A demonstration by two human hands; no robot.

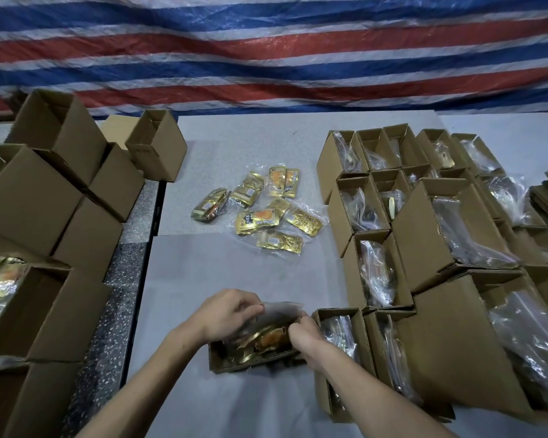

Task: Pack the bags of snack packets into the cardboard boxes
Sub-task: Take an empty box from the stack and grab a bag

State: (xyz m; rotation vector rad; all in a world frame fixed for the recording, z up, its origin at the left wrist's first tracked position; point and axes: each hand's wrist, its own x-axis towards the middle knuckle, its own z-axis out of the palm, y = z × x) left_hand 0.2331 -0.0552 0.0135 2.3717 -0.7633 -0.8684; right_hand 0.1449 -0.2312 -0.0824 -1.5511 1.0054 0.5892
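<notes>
Gold snack packets (pixel 257 220) with printed panels and white labels, lettering too small and blurred to read

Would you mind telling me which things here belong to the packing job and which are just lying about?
In the job:
left hand
right hand
clear bag
open box
loose bags of packets
filled boxes
empty boxes

Lying about:
striped tarpaulin

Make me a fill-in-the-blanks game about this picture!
1. Both hands, left hand and right hand, push a bag of snack packets into a cardboard ____.
2. The loose snack packets on the table are mostly ____ in colour.
3. The sheet behind the table has red, white and ____ stripes.

Missing words: box; gold; blue
</notes>
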